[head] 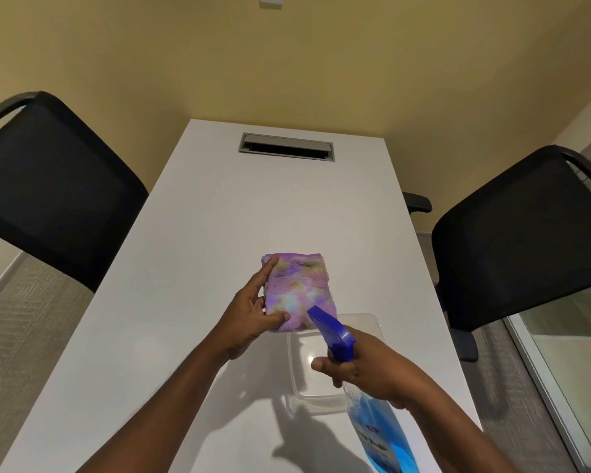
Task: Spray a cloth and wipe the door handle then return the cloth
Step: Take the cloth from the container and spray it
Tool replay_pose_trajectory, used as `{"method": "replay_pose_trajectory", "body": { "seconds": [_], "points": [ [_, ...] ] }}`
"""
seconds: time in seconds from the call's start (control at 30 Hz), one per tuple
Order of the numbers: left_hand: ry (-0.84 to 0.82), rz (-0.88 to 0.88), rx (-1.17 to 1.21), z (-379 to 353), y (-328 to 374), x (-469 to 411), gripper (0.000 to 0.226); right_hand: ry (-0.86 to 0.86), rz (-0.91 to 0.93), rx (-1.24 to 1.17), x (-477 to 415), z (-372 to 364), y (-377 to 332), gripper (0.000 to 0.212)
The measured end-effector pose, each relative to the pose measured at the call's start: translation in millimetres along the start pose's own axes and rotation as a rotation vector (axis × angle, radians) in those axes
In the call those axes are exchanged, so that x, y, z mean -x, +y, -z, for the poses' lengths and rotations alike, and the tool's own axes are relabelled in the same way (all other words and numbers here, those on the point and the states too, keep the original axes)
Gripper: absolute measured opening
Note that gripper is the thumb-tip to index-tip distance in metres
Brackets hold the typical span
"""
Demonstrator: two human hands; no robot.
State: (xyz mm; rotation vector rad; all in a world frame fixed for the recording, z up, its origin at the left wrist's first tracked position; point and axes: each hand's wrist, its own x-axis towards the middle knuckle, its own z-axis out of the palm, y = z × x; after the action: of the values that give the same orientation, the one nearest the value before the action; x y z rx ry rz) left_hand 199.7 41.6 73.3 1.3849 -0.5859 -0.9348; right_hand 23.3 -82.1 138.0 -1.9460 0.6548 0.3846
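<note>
A folded purple and pink cloth [297, 288] is held up above the white table [185, 268] by my left hand [249, 315], thumb on its near edge and fingers along its left side. My right hand [372, 370] grips a spray bottle [376, 421] of blue liquid around its neck. The bottle's blue nozzle [328, 327] points at the lower right part of the cloth, almost touching it. No door handle is in view.
A clear shallow plastic tray [321, 394] lies on the table under my right hand. Black chairs stand at the left [48, 192] and right [526, 233] of the table. A metal cable slot [286, 147] sits near the table's far end. A yellow wall is behind.
</note>
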Motion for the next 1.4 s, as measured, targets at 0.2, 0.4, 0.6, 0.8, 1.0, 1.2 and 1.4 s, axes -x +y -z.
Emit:
{"method": "replay_pose_trajectory", "body": {
  "seconds": [0.2, 0.4, 0.6, 0.8, 1.0, 1.2, 1.4],
  "points": [
    [0.019, -0.005, 0.002, 3.9, -1.7, -0.7, 0.090, 0.037, -0.031, -0.100, 3.9, 3.1, 8.6, 0.030],
    [-0.009, -0.008, 0.001, 4.0, -4.9, -1.0, 0.090, 0.121, -0.073, -0.043, 2.8, 1.6, 13.2, 0.040],
    [-0.021, -0.011, 0.004, 5.9, -3.3, -1.9, 0.090, 0.134, 0.011, -0.161, 11.5, 11.4, 6.2, 0.020],
    [0.034, 0.011, 0.010, 7.3, -4.7, -0.5, 0.093, 0.230, 0.068, -0.196, 16.7, 20.4, 1.0, 0.038],
    [0.052, 0.030, -0.040, 6.8, -9.8, 3.1, 0.088, 0.467, 0.114, -0.267, 14.3, 35.2, 6.2, 0.062],
    [0.051, 0.040, -0.120, 5.7, -11.9, 6.2, 0.086, 0.655, 0.239, -0.422, -11.4, 38.3, 33.6, 0.046],
    [0.048, 0.057, -0.163, 7.3, -15.5, 8.4, 0.087, 0.666, 0.244, -0.471, -43.5, 34.1, 63.9, 0.040]
  ]
}}
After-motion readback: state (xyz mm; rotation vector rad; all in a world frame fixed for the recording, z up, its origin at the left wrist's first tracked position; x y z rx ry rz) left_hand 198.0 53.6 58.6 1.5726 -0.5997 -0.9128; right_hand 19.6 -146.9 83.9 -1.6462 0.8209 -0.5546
